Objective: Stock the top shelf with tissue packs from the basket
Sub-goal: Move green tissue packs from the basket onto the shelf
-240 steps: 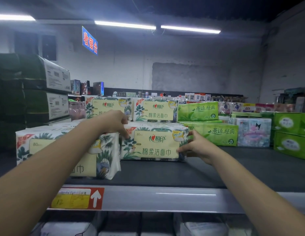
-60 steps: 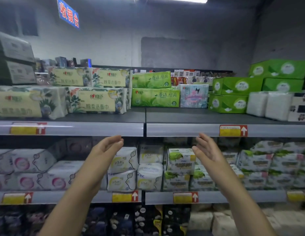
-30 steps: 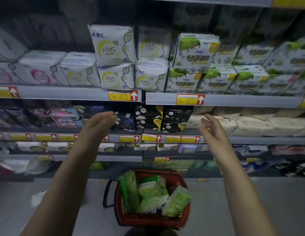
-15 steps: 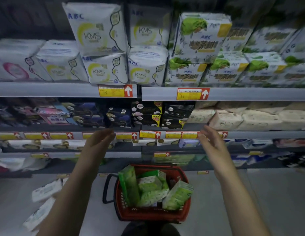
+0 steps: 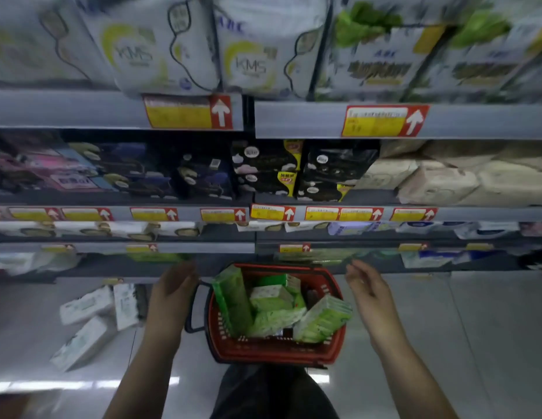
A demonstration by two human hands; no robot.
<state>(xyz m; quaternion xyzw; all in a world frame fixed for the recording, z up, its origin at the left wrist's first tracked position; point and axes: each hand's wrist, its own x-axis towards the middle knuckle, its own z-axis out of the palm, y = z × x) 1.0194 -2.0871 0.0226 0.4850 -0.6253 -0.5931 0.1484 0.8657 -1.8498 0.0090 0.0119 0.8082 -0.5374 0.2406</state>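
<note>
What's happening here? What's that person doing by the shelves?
A person stands at store shelves with a red basket on the floor at their feet. It holds green tissue packs. The left hand and right hand hover open, one on each side of the basket, holding nothing, so no pack is picked up yet. A few white packs lie on the floor to the left.
</note>
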